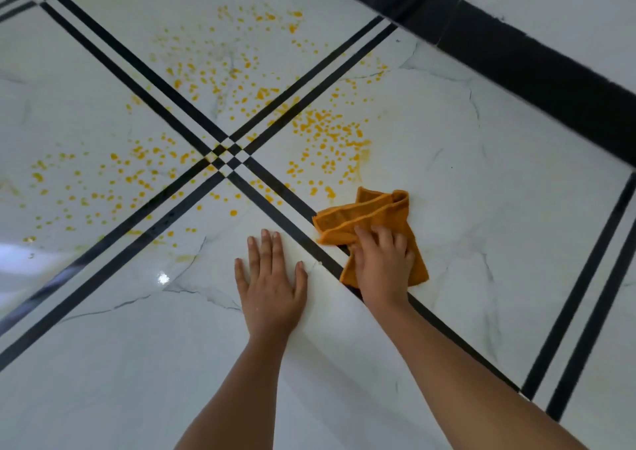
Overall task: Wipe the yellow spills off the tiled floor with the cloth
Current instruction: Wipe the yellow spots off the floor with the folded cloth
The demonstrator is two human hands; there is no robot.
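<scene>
My left hand (270, 284) flat on the floor (137, 363) for support, right hand (383, 263) spread on the cloth (364, 212) right of centre, I'd press evenly and sweep up-frame into the nearest spills (318, 119).

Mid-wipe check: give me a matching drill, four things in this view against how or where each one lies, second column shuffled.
1 left hand
2 right hand
3 cloth
4 yellow spills

A orange, folded, lying across a black stripe
B scattered in drops beyond the cloth
C flat on the bare tiled floor
D pressing on the cloth

Pairs: 1-C, 2-D, 3-A, 4-B
</scene>
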